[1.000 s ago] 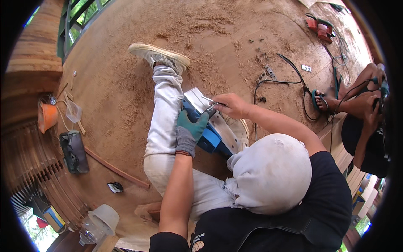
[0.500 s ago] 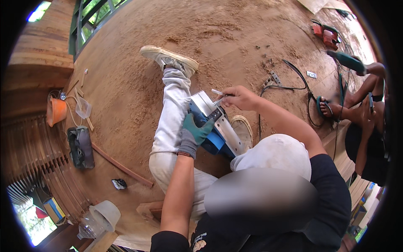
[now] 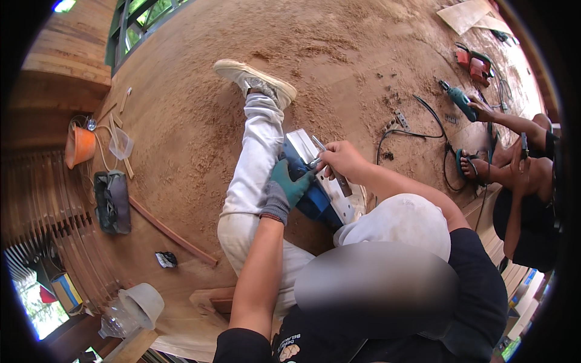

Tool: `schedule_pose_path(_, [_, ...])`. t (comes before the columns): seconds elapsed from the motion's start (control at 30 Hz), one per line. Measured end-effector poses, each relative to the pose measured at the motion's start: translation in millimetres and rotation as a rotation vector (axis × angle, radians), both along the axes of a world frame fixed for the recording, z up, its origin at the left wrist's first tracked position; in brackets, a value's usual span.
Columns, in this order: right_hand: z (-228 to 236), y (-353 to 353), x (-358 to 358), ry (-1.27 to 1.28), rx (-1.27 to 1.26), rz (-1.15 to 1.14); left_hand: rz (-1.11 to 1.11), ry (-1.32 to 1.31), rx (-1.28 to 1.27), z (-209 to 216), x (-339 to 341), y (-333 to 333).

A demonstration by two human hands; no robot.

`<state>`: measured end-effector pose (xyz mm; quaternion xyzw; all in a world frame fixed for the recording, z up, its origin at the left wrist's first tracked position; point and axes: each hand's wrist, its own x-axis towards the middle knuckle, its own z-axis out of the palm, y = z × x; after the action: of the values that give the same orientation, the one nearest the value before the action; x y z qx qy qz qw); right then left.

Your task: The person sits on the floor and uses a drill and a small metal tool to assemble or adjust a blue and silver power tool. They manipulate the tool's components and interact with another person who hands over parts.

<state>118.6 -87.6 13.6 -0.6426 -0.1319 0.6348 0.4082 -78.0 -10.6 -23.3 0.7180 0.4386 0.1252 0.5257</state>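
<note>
A blue electric hand planer lies tilted between my legs, its pale metal sole facing up. My left hand, in a teal and grey glove, grips the planer's side, with thumb and fingers near the middle of the sole. Bare, my right hand is closed on a small silver wrench, held over the planer's middle. A flat dark metal piece shows just below the right palm; whether that hand holds it too, I cannot tell.
Wood shavings cover the floor. On the right, a co-worker's hand holds a teal power tool; a red power tool lies beyond. A black cable loops nearby. An orange bucket and a wooden strip are on the left.
My right hand has shifted slightly down, the wrench has turned in it, and the flat dark piece now shows beneath. The co-worker's teal tool has moved left. The view has shifted a little.
</note>
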Motion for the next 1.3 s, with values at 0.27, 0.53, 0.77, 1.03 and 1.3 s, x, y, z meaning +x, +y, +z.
schedule_pose_path(0.27, [15.2,10.0,5.0,-0.153,0.052,0.251,-0.018,-0.097,-0.061,6.7,0.0,0.4])
schedule_pose_path(0.53, [4.4,1.6,22.7,-0.170,0.117,0.416,0.017,0.013,-0.061,34.1,9.2,0.9])
schedule_pose_path(0.77, [-8.9,0.4,-4.0,-0.322,-0.009,0.314,0.016,-0.018,-0.063,20.9,8.5,1.4])
schedule_pose_path(1.03, [-27.2,-10.9,-16.8,-0.924,0.453,0.338,0.023,0.219,-0.155,9.5,15.5,4.5])
schedule_pose_path(1.3, [-15.7,-7.6,-16.1,-0.939,0.464,0.439,0.095,0.104,-0.155,15.7,4.8,-5.5])
